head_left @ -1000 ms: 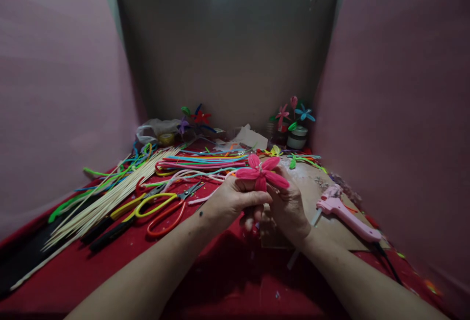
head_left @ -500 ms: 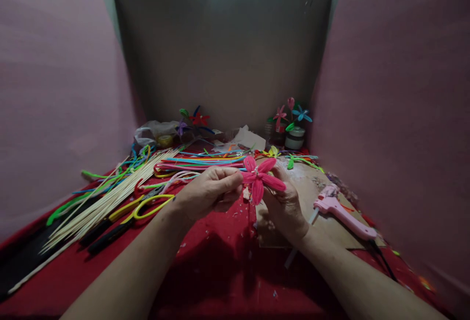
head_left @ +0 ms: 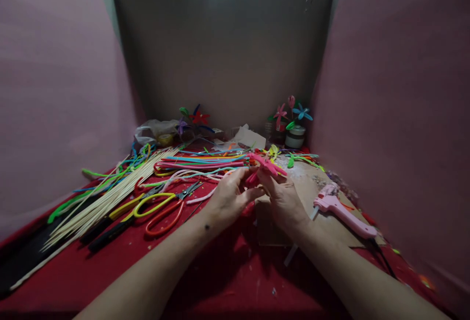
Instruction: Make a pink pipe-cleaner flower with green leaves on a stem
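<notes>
A bright pink pipe-cleaner flower (head_left: pixel 269 165) is held between my two hands above the red cloth, its petals tilted away from me. My left hand (head_left: pixel 235 195) has its thumb and fingers closed at the flower's left underside. On the right side, my right hand (head_left: pixel 284 197) pinches the flower from below, thumb uppermost. The fingers partly cover the lower petals and the centre. Left of my hands lie scissors with red and yellow handles (head_left: pixel 165 212), blades pointing away.
Bamboo skewers (head_left: pixel 110 195) and yellow-black pliers (head_left: pixel 113 222) lie at left. Loose pipe cleaners (head_left: pixel 198 161) spread behind my hands. A pink glue gun (head_left: pixel 345 214) rests on cardboard (head_left: pixel 316 232) at right. Finished flowers (head_left: pixel 301 112) stand at the back, near a jar (head_left: pixel 294 137).
The flower has tipped from facing me to nearly edge-on and shifted slightly right. My left hand has moved right, close to my right hand, uncovering the scissors.
</notes>
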{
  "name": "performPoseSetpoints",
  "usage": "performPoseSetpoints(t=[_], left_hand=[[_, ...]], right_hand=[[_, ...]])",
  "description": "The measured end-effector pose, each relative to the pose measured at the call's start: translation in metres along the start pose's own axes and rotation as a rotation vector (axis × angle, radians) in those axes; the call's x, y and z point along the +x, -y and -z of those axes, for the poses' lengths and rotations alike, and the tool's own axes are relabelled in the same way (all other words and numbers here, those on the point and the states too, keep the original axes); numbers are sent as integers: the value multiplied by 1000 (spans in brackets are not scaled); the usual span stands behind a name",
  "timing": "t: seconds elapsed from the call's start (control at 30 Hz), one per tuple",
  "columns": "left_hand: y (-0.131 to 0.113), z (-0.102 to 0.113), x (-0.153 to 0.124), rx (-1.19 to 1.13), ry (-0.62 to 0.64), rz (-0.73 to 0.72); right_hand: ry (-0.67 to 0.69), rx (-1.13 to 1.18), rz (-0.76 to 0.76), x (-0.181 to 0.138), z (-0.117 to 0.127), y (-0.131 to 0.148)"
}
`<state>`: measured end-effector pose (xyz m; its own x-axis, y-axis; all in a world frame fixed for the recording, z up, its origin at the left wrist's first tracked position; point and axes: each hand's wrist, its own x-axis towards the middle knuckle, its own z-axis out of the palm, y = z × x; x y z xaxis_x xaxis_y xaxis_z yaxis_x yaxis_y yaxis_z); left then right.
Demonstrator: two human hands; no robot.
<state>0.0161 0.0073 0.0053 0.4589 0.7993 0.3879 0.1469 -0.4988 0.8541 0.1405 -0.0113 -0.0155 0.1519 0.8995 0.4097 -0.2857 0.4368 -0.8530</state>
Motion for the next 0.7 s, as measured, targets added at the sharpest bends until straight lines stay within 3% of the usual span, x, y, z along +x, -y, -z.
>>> performPoseSetpoints(t=[0.13, 0.33, 0.43, 0.57, 0.7], left_hand=[[7, -14, -7, 327, -117, -26], [17, -14, -10, 367, -153, -57], [14, -12, -6, 117, -119, 40], [12, -7, -2, -370, 94, 217], [16, 0, -1, -663, 219, 280]], right_hand=[[-5, 32, -38, -1, 0, -5], [-49, -45, -32, -2, -2, -6], [-62, -68, -17, -2, -4, -5], [12, -14, -61, -3, -4, -5], [92, 12, 4, -4, -3, -3]])
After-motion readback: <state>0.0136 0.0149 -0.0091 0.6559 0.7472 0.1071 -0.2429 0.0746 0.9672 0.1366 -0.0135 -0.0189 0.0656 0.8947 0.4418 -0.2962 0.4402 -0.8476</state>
